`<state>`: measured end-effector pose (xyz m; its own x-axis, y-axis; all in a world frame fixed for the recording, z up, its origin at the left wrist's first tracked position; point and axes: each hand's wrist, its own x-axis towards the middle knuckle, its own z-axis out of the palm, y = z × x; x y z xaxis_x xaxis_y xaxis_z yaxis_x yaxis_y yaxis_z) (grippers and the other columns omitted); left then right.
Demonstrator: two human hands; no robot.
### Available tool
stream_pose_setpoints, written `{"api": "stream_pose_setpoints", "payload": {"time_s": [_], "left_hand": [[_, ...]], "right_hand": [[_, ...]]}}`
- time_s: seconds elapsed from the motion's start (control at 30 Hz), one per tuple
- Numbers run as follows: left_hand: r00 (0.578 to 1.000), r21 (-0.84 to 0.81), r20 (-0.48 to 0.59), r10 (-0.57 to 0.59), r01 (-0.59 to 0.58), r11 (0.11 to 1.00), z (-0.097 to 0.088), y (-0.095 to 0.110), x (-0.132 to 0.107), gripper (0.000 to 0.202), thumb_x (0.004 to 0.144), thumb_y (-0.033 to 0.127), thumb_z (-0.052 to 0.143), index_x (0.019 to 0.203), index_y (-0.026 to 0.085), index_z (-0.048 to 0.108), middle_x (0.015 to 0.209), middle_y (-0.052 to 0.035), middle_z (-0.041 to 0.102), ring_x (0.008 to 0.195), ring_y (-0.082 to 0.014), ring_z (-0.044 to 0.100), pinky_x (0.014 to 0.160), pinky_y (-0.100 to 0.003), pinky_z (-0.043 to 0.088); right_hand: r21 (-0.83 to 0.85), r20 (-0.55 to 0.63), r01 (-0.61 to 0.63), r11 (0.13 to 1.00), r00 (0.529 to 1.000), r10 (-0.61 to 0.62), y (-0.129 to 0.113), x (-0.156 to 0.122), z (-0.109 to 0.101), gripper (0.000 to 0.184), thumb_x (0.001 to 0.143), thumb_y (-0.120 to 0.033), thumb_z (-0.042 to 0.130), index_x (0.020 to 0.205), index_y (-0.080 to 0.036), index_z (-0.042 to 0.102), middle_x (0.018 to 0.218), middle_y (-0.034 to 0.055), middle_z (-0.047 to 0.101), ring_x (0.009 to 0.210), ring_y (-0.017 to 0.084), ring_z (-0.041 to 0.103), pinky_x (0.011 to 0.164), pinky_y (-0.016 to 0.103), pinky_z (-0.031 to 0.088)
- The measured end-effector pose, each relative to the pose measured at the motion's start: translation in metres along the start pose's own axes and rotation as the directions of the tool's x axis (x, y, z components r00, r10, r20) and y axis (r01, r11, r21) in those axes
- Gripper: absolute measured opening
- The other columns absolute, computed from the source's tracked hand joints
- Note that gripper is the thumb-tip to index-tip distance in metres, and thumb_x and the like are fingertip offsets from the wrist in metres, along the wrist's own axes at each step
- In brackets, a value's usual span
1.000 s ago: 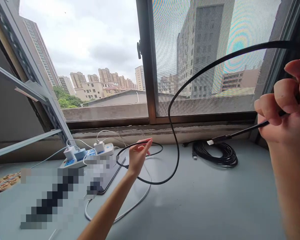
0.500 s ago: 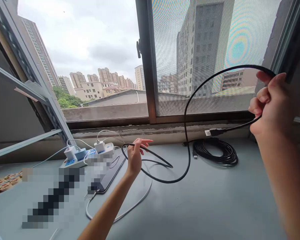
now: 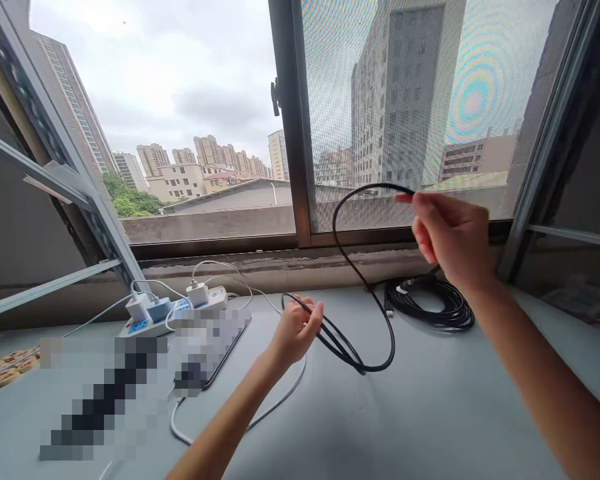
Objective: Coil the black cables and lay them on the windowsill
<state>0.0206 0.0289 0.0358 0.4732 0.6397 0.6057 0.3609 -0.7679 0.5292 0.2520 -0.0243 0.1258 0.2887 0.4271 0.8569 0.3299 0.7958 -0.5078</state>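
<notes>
A black USB cable runs in a wide arc between my two hands. My left hand is closed around loops of it, low over the table. Raised in front of the window, my right hand pinches the cable between thumb and fingers. One USB plug hangs below my right hand, in front of a coiled black cable lying on the table. A second USB plug sits at the left side of that coil. Part of the cable is hidden behind my right hand.
A power strip with several white chargers stands at the back left. Nearby lies a dark flat device, partly blurred out, with a white cable. Metal shelf frames flank the window, and a patterned item is at the far left.
My right hand has come left and down with the cable, making the arc smaller. My left hand has shifted right and slightly down, its fingers now closed around gathered loops.
</notes>
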Motion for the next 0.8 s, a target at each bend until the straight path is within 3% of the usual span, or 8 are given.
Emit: {"api": "stream_pose_setpoints", "payload": {"time_s": [0.07, 0.13, 0.2, 0.33, 0.4, 0.57, 0.7, 0.8], "left_hand": [[1.0, 0.035, -0.008, 0.026, -0.026, 0.999, 0.004, 0.003, -0.002, 0.056, 0.089, 0.045, 0.029, 0.039, 0.022, 0.038, 0.044, -0.0018, 0.048, 0.046, -0.0138, 0.042, 0.066, -0.033, 0.043], [0.999, 0.048, -0.033, 0.036, -0.035, 0.998, 0.006, 0.007, -0.004, 0.057, 0.09, 0.045, 0.029, 0.038, 0.022, 0.034, 0.04, -0.0001, 0.045, 0.043, -0.0121, 0.039, 0.067, -0.034, 0.042], [0.997, 0.035, -0.071, 0.022, -0.019, 0.999, 0.009, 0.01, -0.004, 0.059, 0.089, 0.046, 0.031, 0.035, 0.021, 0.032, 0.035, 0.0014, 0.042, 0.039, -0.0105, 0.036, 0.064, -0.033, 0.042], [0.983, -0.067, -0.162, -0.084, 0.073, 0.995, 0.012, 0.012, -0.005, 0.061, 0.087, 0.047, 0.038, 0.033, 0.02, 0.035, 0.031, 0.0023, 0.039, 0.033, -0.009, 0.035, 0.048, -0.027, 0.037], [0.98, -0.141, -0.144, -0.136, 0.116, 0.983, 0.014, 0.013, -0.005, 0.059, 0.086, 0.047, 0.04, 0.034, 0.02, 0.039, 0.033, 0.0013, 0.043, 0.033, -0.0095, 0.039, 0.043, -0.025, 0.034], [0.973, -0.244, -0.115, -0.2, 0.168, 0.955, 0.015, 0.014, -0.005, 0.056, 0.087, 0.05, 0.037, 0.04, 0.02, 0.046, 0.044, -0.0014, 0.053, 0.043, -0.0128, 0.048, 0.046, -0.026, 0.038], [0.963, -0.199, -0.214, -0.166, 0.124, 0.972, 0.009, 0.014, -0.002, 0.063, 0.092, 0.048, 0.023, 0.042, 0.021, 0.049, 0.051, -0.0028, 0.059, 0.06, -0.0175, 0.056, 0.064, -0.031, 0.044], [0.979, -0.055, -0.2, -0.039, 0.029, 0.998, 0.0, 0.013, 0.0, 0.064, 0.094, 0.045, 0.018, 0.042, 0.023, 0.049, 0.052, -0.0031, 0.06, 0.071, -0.0197, 0.057, 0.071, -0.033, 0.043]], "right_hand": [[-0.071, 0.283, -0.023, 0.997, 0.958, 0.042, 0.001, -0.013, 0.015, 0.027, 0.092, -0.037, 0.055, 0.097, -0.014, 0.07, 0.052, -0.0046, 0.048, 0.034, 0.006, 0.035, 0.031, 0.015, 0.025], [-0.104, 0.531, -0.06, 0.993, 0.841, 0.107, 0.002, -0.024, 0.029, 0.032, 0.094, -0.039, 0.051, 0.109, -0.015, 0.067, 0.06, -0.0024, 0.055, 0.038, 0.007, 0.036, 0.037, 0.017, 0.029], [-0.171, 0.68, -0.028, 0.985, 0.72, 0.139, 0.005, -0.033, 0.04, 0.037, 0.094, -0.042, 0.05, 0.121, -0.019, 0.061, 0.069, -0.0016, 0.059, 0.043, 0.008, 0.038, 0.043, 0.018, 0.031], [-0.302, 0.853, 0.0, 0.953, 0.445, 0.271, 0.008, -0.046, 0.049, 0.073, 0.077, -0.048, 0.072, 0.14, -0.026, 0.04, 0.084, -0.0017, 0.059, 0.059, 0.013, 0.049, 0.053, 0.019, 0.035], [-0.36, 0.858, -0.003, 0.933, 0.392, 0.332, 0.009, -0.052, 0.05, 0.091, 0.066, -0.041, 0.081, 0.143, -0.025, 0.034, 0.083, -0.0013, 0.058, 0.068, 0.017, 0.053, 0.056, 0.021, 0.038], [-0.446, 0.806, 0.053, 0.894, 0.459, 0.375, 0.006, -0.06, 0.053, 0.084, 0.07, -0.024, 0.073, 0.143, -0.024, 0.031, 0.087, 0.0001, 0.06, 0.077, 0.02, 0.057, 0.064, 0.023, 0.041], [-0.525, 0.73, 0.176, 0.833, 0.596, 0.334, 0.004, -0.06, 0.06, 0.087, 0.077, -0.018, 0.068, 0.147, -0.026, 0.017, 0.11, 0.0053, 0.06, 0.088, 0.023, 0.06, 0.071, 0.027, 0.042], [-0.52, 0.744, 0.297, 0.801, 0.618, 0.254, 0.01, -0.064, 0.068, 0.063, 0.084, -0.015, 0.061, 0.139, -0.03, 0.035, 0.11, 0.0021, 0.062, 0.092, 0.023, 0.061, 0.071, 0.027, 0.043]]}}
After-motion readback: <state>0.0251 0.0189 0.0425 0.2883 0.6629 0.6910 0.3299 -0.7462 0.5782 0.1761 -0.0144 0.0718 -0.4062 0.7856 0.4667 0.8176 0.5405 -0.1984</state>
